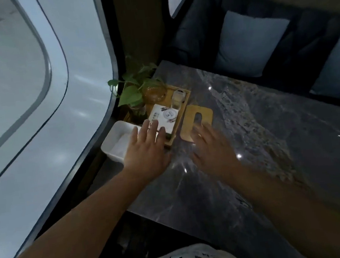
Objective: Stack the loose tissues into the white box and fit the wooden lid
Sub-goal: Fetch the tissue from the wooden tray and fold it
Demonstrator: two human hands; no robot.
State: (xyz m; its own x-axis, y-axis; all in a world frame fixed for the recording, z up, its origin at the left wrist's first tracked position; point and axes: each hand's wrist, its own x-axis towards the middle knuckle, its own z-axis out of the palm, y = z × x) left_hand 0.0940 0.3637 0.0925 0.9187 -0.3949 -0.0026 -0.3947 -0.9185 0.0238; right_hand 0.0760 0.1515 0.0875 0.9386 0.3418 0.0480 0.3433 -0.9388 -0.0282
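A white box (112, 136) stands open at the table's left edge, with white tissues (121, 145) lying inside it. My left hand (145, 147) hovers flat just right of the box, fingers spread and holding nothing. The wooden lid (193, 115), with an oval slot, lies flat on the table to the right of a wooden tray. My right hand (212, 145) is blurred, fingers apart, with its fingertips over the lid's near edge; whether they touch the lid is unclear.
A wooden tray (185, 99) behind my hands holds a white printed card (164, 115), a small glass (177, 99) and an amber jar (154, 92). A green plant (133, 88) stands beside it. The dark marble table (263, 138) stretches right toward a cushioned bench (248, 42).
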